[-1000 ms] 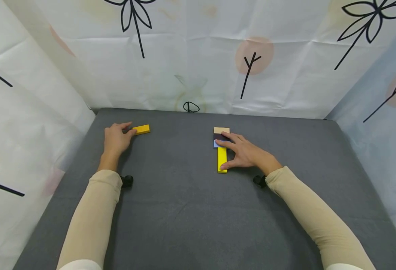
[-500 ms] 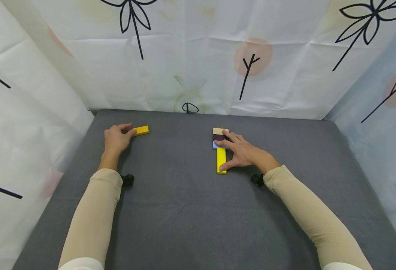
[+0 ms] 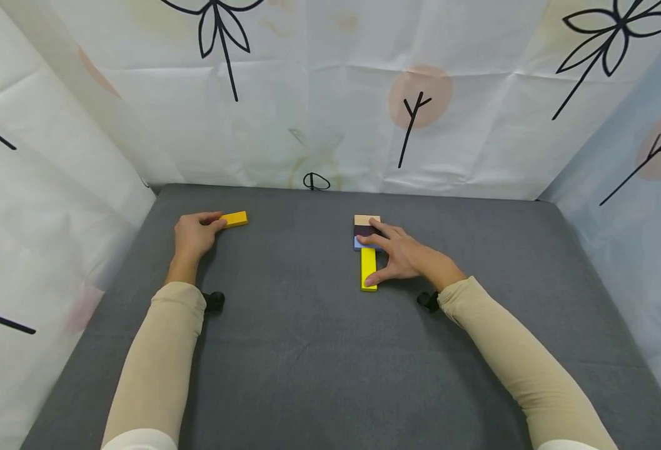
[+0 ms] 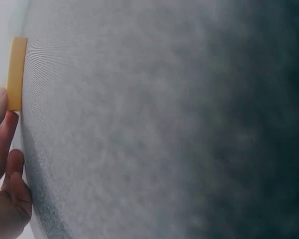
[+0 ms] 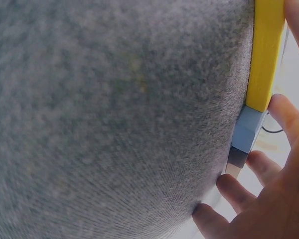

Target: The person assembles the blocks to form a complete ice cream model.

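Note:
In the head view, my left hand (image 3: 194, 237) is at the back left, its thumb and index finger pinching the near-left end of an orange-yellow block (image 3: 236, 219). The left wrist view shows that block (image 4: 17, 74) with fingertips at one end only. Right of centre, my right hand (image 3: 408, 255) rests spread over a row of blocks. Its thumb touches the near end of a bright yellow block (image 3: 368, 265). The other fingertips lie on or by a light blue block (image 3: 357, 244), a dark block (image 3: 362, 230) and a tan block (image 3: 361, 220), all partly covered by fingers.
A grey cloth covers the table (image 3: 302, 350). White patterned fabric (image 3: 319, 94) hangs behind it and at both sides. A small black device (image 3: 214, 302) is at the left wrist, another black device (image 3: 428, 301) at the right.
The left index finger has come down slightly closer to the orange-yellow block. The right hand and its row of blocks hold still; the whole head view has shifted a little.

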The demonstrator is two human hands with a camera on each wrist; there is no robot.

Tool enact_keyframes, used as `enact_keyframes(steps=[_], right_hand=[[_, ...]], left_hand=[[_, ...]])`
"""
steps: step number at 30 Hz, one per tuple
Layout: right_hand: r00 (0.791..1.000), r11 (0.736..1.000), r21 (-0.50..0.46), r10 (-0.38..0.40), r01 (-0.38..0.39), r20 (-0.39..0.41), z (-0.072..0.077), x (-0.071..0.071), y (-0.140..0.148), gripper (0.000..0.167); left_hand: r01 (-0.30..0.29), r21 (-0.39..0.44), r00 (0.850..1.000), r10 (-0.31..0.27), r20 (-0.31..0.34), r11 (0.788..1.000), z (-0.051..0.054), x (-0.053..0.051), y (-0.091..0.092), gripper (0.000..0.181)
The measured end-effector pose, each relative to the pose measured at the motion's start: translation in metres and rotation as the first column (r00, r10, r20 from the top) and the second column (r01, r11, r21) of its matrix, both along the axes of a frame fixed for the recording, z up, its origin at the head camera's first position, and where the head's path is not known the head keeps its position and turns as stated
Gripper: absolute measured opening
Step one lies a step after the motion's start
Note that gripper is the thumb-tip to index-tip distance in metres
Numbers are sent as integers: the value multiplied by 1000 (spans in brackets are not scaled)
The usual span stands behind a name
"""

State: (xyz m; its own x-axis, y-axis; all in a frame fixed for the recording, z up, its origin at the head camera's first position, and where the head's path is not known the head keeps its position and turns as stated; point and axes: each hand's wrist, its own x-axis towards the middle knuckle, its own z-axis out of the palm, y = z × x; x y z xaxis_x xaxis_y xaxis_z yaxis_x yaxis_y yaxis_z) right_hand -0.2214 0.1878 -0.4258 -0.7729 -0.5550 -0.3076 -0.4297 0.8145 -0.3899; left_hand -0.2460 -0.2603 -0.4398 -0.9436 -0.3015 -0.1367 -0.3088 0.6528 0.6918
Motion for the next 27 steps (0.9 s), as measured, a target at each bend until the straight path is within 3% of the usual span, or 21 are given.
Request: enact_keyframes(steps=[10,17,24,27], right_hand=[[1000,1000,3,-2,2,7,0,0,0,100],[1000,1000,-14,2,-2,-9,0,1,0,99],[1000,1000,-15,-1,0,-5,-2,0,0,99],[1000,1000,-19,2,-2,-11,-3,0,0,99]], left_hand=[[-64,72,998,64,1,995,-1,-4,5,39],[-56,113,998,55,9,992,0,-8,17,41],[-34,15,999,34,9,999,1,-11,31,39],[-40,13,999,39,15,999,2,-12,39,38]])
